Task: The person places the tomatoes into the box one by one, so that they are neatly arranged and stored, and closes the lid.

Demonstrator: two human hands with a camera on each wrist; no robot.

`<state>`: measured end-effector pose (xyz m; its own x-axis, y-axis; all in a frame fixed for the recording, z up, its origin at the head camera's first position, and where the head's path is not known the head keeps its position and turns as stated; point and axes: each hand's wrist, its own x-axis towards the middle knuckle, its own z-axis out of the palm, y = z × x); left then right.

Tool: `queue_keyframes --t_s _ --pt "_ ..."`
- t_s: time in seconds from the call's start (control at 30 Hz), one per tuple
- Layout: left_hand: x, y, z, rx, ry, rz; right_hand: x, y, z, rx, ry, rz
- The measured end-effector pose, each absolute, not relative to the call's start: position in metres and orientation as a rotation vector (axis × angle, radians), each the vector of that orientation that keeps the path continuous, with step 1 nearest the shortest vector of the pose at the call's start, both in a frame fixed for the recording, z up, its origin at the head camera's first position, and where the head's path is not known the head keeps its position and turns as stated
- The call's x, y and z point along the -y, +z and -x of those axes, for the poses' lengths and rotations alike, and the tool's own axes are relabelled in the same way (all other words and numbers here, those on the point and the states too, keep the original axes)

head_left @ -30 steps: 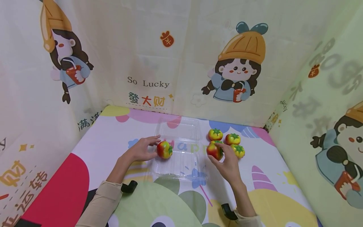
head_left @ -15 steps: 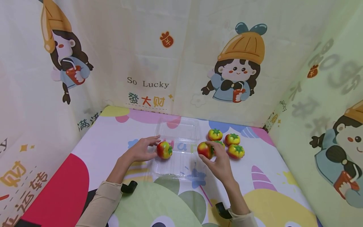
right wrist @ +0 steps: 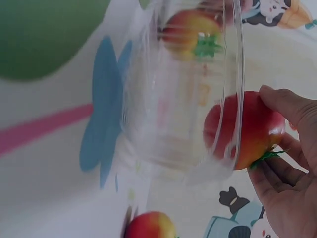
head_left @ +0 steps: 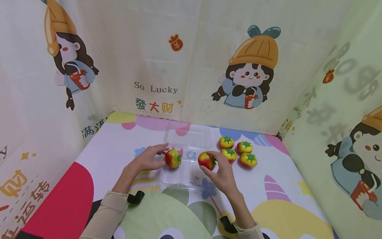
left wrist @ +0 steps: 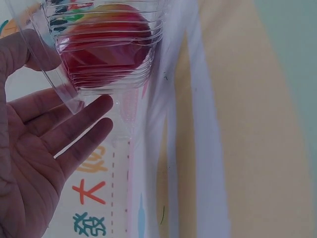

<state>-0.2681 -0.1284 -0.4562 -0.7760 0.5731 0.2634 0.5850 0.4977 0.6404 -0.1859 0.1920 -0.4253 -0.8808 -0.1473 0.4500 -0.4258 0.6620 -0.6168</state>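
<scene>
One red-and-yellow fruit (head_left: 206,161) is pinched in your right hand (head_left: 222,172), thumb on one side and fingers on the other. It lies on its side, the green leaves turned toward your palm, over the right part of the clear tray (head_left: 186,174). In your right wrist view, part of it shows through the tray's wall; whether it touches the tray, I cannot tell.

A second fruit (head_left: 173,158) rests on its side inside the tray, by the left wall, its leaves pointing toward the bench's right edge. Your left hand (head_left: 149,157) is at that wall with thumb and fingers spread apart, just beside this fruit; I cannot tell whether they touch it.

The tray sits about midway between the left and right edges of the bench (head_left: 119,141). Its clear lid (head_left: 187,136) lies back toward the far edge.

Between the tray and the bench's far right corner, four more fruits stand close together, leaves up: a back left one (head_left: 225,142), a back right one (head_left: 243,148), a front left one (head_left: 229,155) and a front right one (head_left: 248,161).

Your sleeves (head_left: 105,212) are beige, and printed curtains (head_left: 149,56) rise behind the far edge.
</scene>
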Motion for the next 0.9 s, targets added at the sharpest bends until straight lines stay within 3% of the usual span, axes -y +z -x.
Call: queue_keyframes --t_s 0.9 --pt "0.128 -0.458 0.269 2.693 -1.168 1.053 -0.146 -0.437 0.178 2.603 1.148 -0.573"
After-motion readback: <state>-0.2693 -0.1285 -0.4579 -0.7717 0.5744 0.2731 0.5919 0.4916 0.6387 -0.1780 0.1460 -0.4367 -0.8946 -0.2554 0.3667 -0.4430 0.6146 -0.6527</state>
